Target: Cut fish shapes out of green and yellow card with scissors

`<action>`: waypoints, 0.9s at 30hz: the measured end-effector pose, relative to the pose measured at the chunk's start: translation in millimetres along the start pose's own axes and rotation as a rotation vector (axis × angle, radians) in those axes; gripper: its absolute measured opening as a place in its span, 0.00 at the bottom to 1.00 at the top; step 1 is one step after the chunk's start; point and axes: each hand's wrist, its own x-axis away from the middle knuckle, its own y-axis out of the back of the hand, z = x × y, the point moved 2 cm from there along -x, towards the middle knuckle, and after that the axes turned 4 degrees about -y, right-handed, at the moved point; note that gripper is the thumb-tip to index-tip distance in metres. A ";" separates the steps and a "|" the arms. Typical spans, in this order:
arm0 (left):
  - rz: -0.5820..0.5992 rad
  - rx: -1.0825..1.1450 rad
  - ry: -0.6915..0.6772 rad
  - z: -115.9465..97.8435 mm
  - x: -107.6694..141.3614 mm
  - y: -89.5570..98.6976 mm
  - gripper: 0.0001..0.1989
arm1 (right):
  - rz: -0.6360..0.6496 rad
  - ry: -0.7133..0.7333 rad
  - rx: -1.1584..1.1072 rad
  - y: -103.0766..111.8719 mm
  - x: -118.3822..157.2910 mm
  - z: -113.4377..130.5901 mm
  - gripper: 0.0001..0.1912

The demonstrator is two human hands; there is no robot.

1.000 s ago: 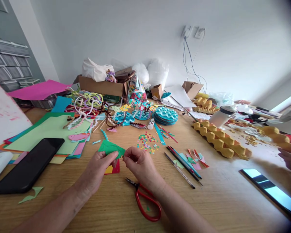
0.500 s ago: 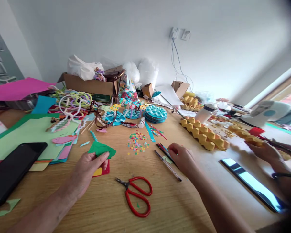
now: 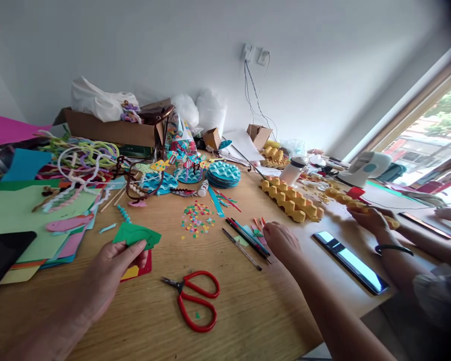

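Note:
My left hand (image 3: 126,258) pinches a green paper piece (image 3: 137,234) with a drawn outline, above a red and yellow card (image 3: 143,269). My right hand (image 3: 280,238) is closed at the small paper scraps (image 3: 258,233) right of the pens; its fingertips touch an orange-red bit, and whether they grip it is hard to tell. Several pens and pencils (image 3: 246,238) lie just left of that hand. Red-handled scissors (image 3: 195,300) rest on the table between my hands, blades pointing left. Round confetti (image 3: 197,218) is scattered behind them.
Coloured paper sheets (image 3: 26,215) and a dark phone (image 3: 9,255) lie left. Blue wavy discs (image 3: 223,173) stand at the back. Yellow egg-carton strips (image 3: 291,199) and a shiny phone (image 3: 349,261) are right. Another person's hands (image 3: 372,220) hold a yellow strip.
The view has turned right, showing more window and another person's arms. My right hand has moved off the pens to the scraps beside them. My left hand still holds the green paper.

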 end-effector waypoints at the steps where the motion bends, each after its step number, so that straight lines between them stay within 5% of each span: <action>1: -0.003 0.003 0.005 -0.7 0.2 -0.1 0.14 | -0.005 0.008 -0.006 3.5 2.5 4.4 0.15; 6: 0.019 -0.007 -0.013 -0.2 0.0 0.3 0.13 | 0.053 0.258 -0.104 21.5 48.7 56.2 0.10; 9: 0.021 -0.003 -0.045 1.1 -0.9 0.9 0.13 | 0.334 0.625 -0.185 19.0 93.4 96.7 0.07; 11: 0.027 -0.003 -0.060 0.8 -1.4 0.7 0.13 | 0.397 0.755 -0.168 13.7 114.9 114.7 0.07; 19: 0.046 -0.083 -0.100 -4.7 -1.8 -1.3 0.14 | 0.441 0.613 0.027 -2.8 125.0 128.4 0.12; 27: 0.040 -0.173 -0.123 -3.3 -2.8 -2.3 0.15 | 0.384 0.516 -0.317 8.3 101.7 126.9 0.06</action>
